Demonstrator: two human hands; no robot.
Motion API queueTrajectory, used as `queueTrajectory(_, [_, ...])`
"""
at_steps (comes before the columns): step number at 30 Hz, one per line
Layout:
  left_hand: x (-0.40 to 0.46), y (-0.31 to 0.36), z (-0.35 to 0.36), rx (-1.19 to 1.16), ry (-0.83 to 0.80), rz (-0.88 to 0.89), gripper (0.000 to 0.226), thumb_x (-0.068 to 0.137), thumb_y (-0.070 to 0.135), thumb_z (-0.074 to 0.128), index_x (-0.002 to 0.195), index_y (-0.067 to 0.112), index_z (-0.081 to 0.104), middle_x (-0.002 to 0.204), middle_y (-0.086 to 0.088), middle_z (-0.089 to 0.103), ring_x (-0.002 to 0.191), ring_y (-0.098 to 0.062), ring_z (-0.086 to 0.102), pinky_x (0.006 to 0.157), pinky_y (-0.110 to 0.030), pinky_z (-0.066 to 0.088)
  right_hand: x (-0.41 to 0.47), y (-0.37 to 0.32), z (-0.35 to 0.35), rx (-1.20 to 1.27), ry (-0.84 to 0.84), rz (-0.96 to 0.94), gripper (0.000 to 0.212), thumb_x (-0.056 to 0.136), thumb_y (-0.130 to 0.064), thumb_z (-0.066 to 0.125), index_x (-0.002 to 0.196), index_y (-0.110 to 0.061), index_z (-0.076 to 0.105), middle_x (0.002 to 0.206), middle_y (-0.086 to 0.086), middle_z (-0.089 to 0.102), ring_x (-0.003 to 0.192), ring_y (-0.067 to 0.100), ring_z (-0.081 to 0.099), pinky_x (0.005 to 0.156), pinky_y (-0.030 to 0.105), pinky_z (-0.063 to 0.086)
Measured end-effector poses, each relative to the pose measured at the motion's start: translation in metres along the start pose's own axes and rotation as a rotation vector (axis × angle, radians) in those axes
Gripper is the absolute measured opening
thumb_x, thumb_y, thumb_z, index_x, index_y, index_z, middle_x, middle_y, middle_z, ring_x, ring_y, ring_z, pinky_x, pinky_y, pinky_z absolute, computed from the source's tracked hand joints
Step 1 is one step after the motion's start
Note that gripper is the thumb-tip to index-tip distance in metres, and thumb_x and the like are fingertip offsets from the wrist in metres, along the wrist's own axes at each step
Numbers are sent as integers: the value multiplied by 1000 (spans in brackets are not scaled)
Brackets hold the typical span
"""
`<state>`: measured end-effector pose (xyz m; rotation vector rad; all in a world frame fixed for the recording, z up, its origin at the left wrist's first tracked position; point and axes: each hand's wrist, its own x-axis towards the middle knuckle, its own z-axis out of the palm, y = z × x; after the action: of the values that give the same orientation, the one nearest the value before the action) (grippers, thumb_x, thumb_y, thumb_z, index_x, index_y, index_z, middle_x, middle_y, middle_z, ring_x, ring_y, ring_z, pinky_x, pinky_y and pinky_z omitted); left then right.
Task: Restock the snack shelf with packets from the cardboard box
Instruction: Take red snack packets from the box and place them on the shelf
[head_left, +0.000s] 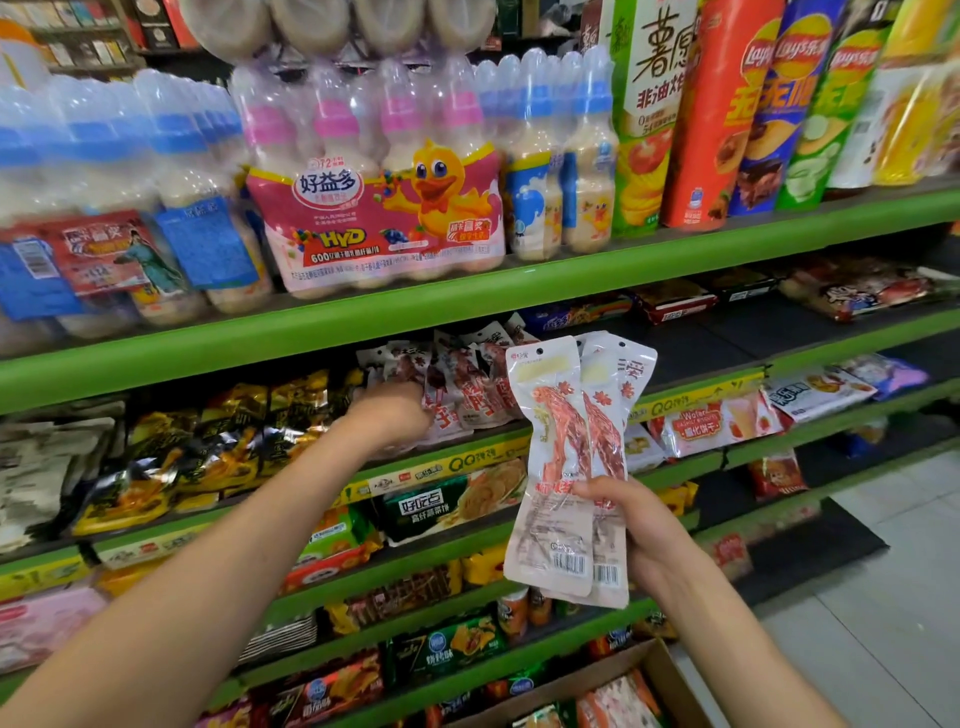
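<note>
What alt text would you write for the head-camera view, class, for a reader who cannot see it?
A person's right hand holds two long snack packets upright before green shop shelves, while the left hand reaches into similar packets on the shelf. An open cardboard box of packets sits at the bottom edge.

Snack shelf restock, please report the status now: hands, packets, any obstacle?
Right hand grips two long packets, upright. Left hand reaches into red-and-white packets on shelf; fingers hidden. Cardboard box below, packets inside. Nothing blocking.
</note>
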<state>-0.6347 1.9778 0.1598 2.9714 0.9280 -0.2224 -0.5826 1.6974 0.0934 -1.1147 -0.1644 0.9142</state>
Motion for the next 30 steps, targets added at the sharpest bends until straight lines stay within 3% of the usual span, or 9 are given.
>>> queueTrajectory(3, [-17,18,-1,-445,102,139,46,100,45,50,135,15,59,132,-8,64,107,-23,63,95,-36,51,1,1,0,-5,-26,-3,39,62,1,76,100,-2,68,92,21,75,77,37,74,60,41,60])
queueTrajectory(6, [-38,43,1,-967,-188,240,51,97,50,56,136,19,56,129,-1,66,103,-14,69,94,-34,57,3,2,-1,-13,-50,-19,54,62,-3,74,115,0,65,103,23,73,86,38,73,67,43,60])
queueTrajectory(9, [-54,60,11,-1212,-378,268,62,85,53,66,135,17,57,127,-3,68,101,-22,71,81,-32,60,3,3,0,-24,-77,-32,62,61,-1,75,122,1,62,109,25,72,91,40,72,71,45,60])
queueTrajectory(12, [-61,68,18,-1383,-398,305,34,92,29,69,123,15,65,118,-5,73,108,-32,69,89,-43,58,2,4,-1,-28,-100,-37,64,61,1,76,123,0,61,110,24,72,93,40,71,72,46,60])
queueTrajectory(17, [-68,71,18,-1436,-389,338,28,97,14,64,124,13,65,120,-8,73,109,-34,69,80,-39,61,0,4,-3,-13,-118,-40,67,62,1,77,126,-1,59,114,25,71,97,41,71,72,45,60])
queueTrajectory(25, [-73,71,13,-1447,-415,338,24,97,18,64,120,14,66,115,-7,74,105,-32,70,89,-49,59,-4,1,-4,-11,-108,-30,59,61,-1,78,119,-4,65,113,25,71,95,41,72,70,45,60])
queueTrajectory(30, [-72,72,9,-1450,-435,337,26,97,23,64,122,13,65,117,-10,74,112,-39,66,89,-50,58,-6,0,-4,5,-92,-43,61,63,-2,76,122,-4,64,115,25,70,97,42,70,78,49,59])
